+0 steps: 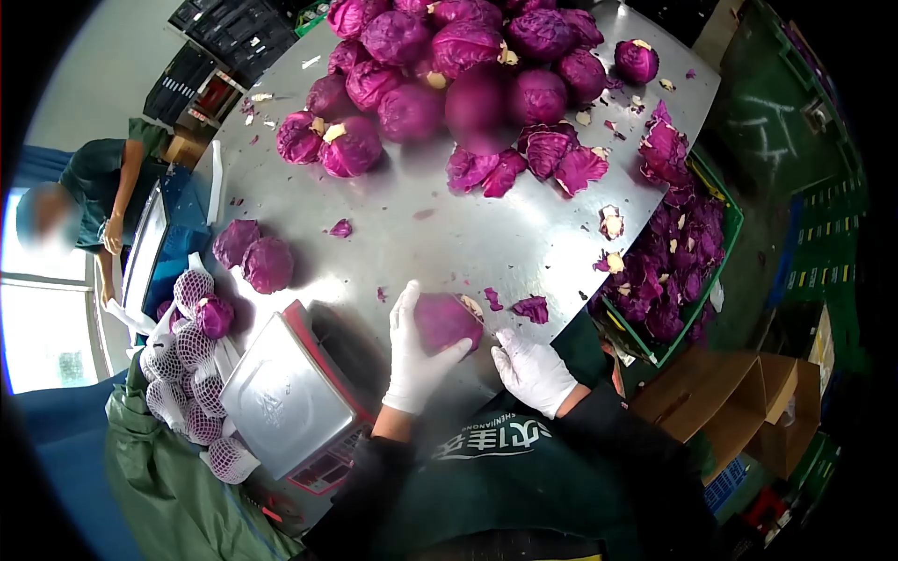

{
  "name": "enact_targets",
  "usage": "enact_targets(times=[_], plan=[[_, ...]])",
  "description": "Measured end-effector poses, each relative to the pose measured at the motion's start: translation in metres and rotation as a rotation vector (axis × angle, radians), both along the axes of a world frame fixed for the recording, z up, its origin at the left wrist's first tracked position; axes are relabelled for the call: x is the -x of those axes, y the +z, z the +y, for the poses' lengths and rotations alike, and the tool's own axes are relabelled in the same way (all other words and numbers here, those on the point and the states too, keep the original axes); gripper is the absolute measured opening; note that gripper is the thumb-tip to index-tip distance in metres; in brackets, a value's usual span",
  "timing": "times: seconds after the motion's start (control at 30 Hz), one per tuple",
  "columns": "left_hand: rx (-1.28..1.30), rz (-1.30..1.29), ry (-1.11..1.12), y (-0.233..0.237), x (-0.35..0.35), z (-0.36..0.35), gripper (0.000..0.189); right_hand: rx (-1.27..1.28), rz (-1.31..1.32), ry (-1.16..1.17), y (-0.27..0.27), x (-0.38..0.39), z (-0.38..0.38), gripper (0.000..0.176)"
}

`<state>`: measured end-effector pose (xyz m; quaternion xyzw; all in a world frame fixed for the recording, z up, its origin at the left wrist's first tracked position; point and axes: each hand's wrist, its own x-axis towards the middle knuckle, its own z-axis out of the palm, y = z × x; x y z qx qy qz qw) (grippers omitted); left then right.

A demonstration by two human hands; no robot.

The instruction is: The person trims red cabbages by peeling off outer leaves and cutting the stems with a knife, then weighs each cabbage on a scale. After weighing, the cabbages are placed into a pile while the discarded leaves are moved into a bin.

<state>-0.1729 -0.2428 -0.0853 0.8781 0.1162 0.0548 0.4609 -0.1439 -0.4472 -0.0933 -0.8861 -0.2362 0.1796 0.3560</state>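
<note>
My left hand (418,360), in a white glove, is wrapped round the near left side of a red cabbage (447,321) with its thumb across the front. A pale cut stem end shows at the cabbage's upper right. Just right of it, apart from the cabbage, is my gloved right hand (535,372). Its fingers are curled together, and whatever they may hold is hidden. Loose purple leaf scraps (531,309) lie on the metal table (393,224) beyond the right hand.
A large heap of red cabbages (402,37) covers the table's far side. Two cabbages (267,265) sit at left, near a weighing scale (290,397) and net-wrapped cabbages (196,346). A green crate (737,220) of leaves stands right, above cardboard boxes (711,397). Another person (112,187) works at left.
</note>
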Motion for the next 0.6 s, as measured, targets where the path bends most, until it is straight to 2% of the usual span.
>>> enact_targets(times=[0.2,0.3,0.4,0.43,0.53,0.57,0.6], plan=[[0.218,0.150,0.004,-0.014,-0.009,0.016,0.099,0.141,0.139,0.104,0.004,-0.019,0.010,0.022],[0.468,0.224,0.060,-0.008,-0.018,0.017,0.098,0.139,0.067,0.113,-0.009,-0.030,0.019,0.020],[0.158,0.116,-0.132,-0.015,-0.015,0.024,0.097,0.119,0.215,0.121,-0.015,-0.051,0.033,0.029],[0.255,0.115,-0.123,-0.016,-0.013,0.023,0.096,0.222,0.337,0.103,-0.020,-0.056,0.042,0.036],[0.202,0.127,0.067,-0.017,0.002,0.037,0.097,0.003,0.493,0.087,-0.037,-0.057,0.042,0.042],[0.380,0.173,0.120,-0.018,0.007,0.043,0.100,-0.230,0.804,0.001,-0.039,-0.052,0.041,0.051],[0.466,0.166,0.089,-0.014,0.007,0.043,0.101,-0.436,0.894,-0.094,-0.045,-0.043,0.045,0.059]])
